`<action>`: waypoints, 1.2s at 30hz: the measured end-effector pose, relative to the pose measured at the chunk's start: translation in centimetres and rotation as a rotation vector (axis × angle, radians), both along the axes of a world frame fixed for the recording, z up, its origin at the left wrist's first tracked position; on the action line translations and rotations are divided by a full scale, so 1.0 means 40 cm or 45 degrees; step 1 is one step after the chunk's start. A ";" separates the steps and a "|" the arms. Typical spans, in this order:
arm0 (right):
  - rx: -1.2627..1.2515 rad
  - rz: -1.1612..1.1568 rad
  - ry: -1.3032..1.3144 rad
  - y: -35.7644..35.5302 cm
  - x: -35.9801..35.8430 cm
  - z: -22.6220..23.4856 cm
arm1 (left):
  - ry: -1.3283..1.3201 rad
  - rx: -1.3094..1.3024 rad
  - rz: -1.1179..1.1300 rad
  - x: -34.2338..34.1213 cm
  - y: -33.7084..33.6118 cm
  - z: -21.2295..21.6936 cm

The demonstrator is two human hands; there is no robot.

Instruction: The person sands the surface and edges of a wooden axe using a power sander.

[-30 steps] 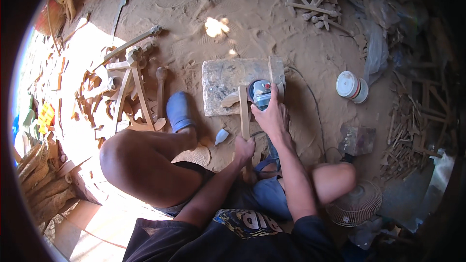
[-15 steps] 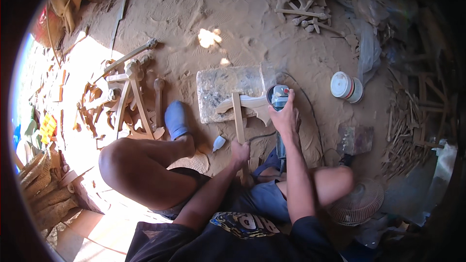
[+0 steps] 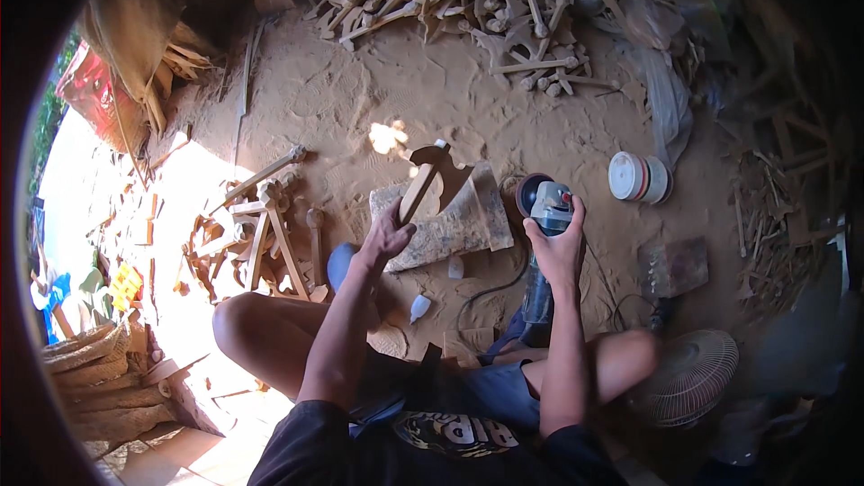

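I see a black short-sleeved shirt [image 3: 432, 450] with a yellow and white print on the chest, worn over dark blue shorts [image 3: 486, 391]. Both forearms, both knees and the fingers are bare, with no gloves.

A long wooden piece [image 3: 423, 182] with a wide, carved top is held up at a slant above a gray stone slab [image 3: 454, 220]. An angle grinder [image 3: 543, 207] with a round disc points down at the sandy floor beside it.
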State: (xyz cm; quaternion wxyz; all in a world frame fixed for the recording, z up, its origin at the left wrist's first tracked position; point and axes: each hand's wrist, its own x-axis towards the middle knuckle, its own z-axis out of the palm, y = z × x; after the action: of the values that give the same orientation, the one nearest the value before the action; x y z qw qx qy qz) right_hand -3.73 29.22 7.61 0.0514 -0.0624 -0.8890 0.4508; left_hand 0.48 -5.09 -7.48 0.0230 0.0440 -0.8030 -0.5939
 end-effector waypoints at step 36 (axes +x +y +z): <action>-0.057 0.218 -0.199 -0.081 0.053 -0.175 | -0.554 -0.639 0.250 0.064 -0.026 -0.077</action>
State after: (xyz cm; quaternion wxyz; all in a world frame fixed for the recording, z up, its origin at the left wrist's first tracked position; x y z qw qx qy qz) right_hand -1.60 25.99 0.63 -0.0583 -0.0225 -0.8820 0.4671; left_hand 3.04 -6.15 -10.57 -0.0817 0.2398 -0.9020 -0.3495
